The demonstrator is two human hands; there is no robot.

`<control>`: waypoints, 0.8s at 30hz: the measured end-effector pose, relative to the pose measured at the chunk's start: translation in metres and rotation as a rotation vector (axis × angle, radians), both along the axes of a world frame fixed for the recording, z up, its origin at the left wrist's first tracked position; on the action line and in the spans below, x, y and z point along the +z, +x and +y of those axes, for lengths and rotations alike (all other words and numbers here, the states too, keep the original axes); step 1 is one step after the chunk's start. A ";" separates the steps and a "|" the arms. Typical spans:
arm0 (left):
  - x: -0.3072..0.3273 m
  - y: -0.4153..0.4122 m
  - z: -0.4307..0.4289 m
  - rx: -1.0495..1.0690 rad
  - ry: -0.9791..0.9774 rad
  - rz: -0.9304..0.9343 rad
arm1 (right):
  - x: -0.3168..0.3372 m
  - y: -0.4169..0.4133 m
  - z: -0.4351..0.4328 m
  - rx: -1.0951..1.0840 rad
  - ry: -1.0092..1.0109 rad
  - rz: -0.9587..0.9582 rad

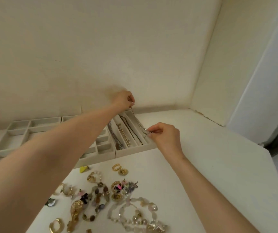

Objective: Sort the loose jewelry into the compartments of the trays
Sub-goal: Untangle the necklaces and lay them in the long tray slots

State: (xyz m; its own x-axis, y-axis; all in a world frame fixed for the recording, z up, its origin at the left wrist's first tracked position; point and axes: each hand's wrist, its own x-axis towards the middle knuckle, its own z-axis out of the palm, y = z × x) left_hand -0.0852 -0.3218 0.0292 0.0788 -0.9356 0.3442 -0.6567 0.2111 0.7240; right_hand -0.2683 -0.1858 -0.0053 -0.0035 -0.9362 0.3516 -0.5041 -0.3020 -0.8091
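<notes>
Necklace of thin silver chain (139, 122) stretches over the rightmost long slot of the beige padded tray (134, 151), the grip of our left hand (124, 100) pinched on its far end, that of our right hand (166, 136) on its near end.

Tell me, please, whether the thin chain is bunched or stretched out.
Stretched out: the thin chain runs straight between the pinching left hand and right hand.

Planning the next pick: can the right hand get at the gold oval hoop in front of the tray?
Probably, once free: the right hand pinches one end of the thin chain. The gold oval hoop lies uncovered on the table, close by.
</notes>
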 end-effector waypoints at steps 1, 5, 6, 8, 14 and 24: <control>-0.002 -0.002 -0.002 -0.006 -0.014 -0.015 | -0.001 0.000 -0.001 0.003 -0.001 0.002; -0.008 -0.005 -0.005 -0.007 -0.029 -0.076 | -0.004 -0.002 -0.002 0.021 0.015 0.039; -0.009 -0.005 -0.004 -0.002 -0.029 -0.095 | -0.004 -0.002 -0.001 0.027 0.016 0.055; -0.010 -0.004 -0.003 -0.005 -0.029 -0.115 | -0.002 -0.004 -0.001 0.032 0.006 0.086; -0.001 0.004 0.012 0.003 -0.002 -0.093 | 0.003 -0.011 0.002 -0.009 -0.017 0.062; 0.009 0.028 0.106 -0.018 -0.046 -0.218 | 0.008 0.010 0.025 0.080 0.030 0.051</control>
State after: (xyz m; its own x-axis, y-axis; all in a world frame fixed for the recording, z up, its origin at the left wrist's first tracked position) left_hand -0.0575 -0.2157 0.0381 -0.0193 -0.9189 0.3939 -0.7926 0.2542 0.5542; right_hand -0.2584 -0.1605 0.0023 0.0883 -0.9429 0.3211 -0.5199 -0.3186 -0.7926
